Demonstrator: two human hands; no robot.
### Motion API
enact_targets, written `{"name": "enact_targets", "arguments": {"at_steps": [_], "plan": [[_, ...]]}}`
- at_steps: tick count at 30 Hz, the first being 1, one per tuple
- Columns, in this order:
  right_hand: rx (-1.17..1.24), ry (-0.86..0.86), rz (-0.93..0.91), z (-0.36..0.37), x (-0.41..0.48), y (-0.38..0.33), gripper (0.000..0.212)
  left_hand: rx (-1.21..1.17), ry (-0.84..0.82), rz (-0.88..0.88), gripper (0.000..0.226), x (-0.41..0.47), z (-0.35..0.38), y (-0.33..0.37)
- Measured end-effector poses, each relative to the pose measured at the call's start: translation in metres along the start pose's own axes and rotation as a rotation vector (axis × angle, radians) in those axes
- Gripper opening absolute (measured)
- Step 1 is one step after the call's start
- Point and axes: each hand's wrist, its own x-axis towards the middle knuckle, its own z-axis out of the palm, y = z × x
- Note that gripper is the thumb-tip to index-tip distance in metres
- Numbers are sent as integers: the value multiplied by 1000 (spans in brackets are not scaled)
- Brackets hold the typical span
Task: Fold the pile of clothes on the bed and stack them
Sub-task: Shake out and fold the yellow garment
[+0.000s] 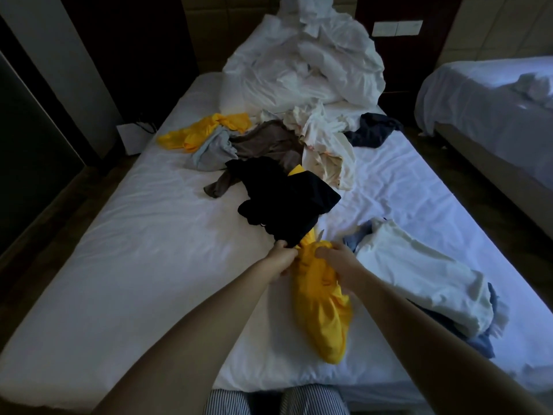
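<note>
Right now both hands are clutching the far end of the yellow garment (320, 310), the left hand (282, 260) where the black garment (284, 199) is overlapping it, the right hand (336, 262) just beside. Its long axis is trailing back towards the near edge of the bed (149, 265), between the forearms.

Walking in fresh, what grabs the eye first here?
The bright yellow garment at the near middle of the bed, gripped by the right hand, while the left hand pinches the black garment lying over its far end. Behind, a big heap of white bedding fills the head end.
</note>
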Motion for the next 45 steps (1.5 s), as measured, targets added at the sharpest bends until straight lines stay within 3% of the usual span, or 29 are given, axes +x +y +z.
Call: {"name": "enact_targets", "arguments": {"at_steps": [4, 7, 10, 14, 17, 20, 22, 26, 29, 31, 35, 40, 43, 45], "plan": [[89, 42, -2, 6, 30, 9, 30, -219, 133, -92, 105, 42, 7, -3], [-92, -23, 59, 10, 52, 16, 56, -181, 217, -16, 81, 71, 13, 7], [-442, -109, 36, 14, 77, 19, 34, -218, 292, 16, 54, 102, 12, 26], [-157, -108, 106, 5, 100, 0, 35, -304, 388, 138, 48, 127, 1, 84], [124, -147, 12, -8, 103, -19, 16, -361, 243, 328, 66, 132, -6, 131], [202, -154, -72, -16, 98, -33, 14, 54, 26, 369, 68, 136, -7, 134], [265, -159, -76, -22, 92, -44, 15, 224, 35, 357, 51, 135, -9, 122], [464, -251, -128, -38, 75, -61, 22, 68, -21, 424, 42, 116, -19, 110], [601, -198, -210, -46, 52, -83, 19, 5, 39, 452, 43, 89, -27, 124], [710, -190, -278, -53, 36, -102, 28, -38, 32, 431, 47, 72, -31, 135], [623, -240, -338, -65, 5, -131, 25, -110, -45, 454, 39, 29, -27, 152], [406, -258, -239, -59, -27, -133, 19, -10, -260, 484, 48, -26, -35, 161], [451, -269, -271, -50, -46, -130, 21, 208, -373, 558, 86, -52, -48, 147], [539, -286, -300, -42, -60, -130, 25, 262, -325, 602, 66, -63, -54, 144]]}}
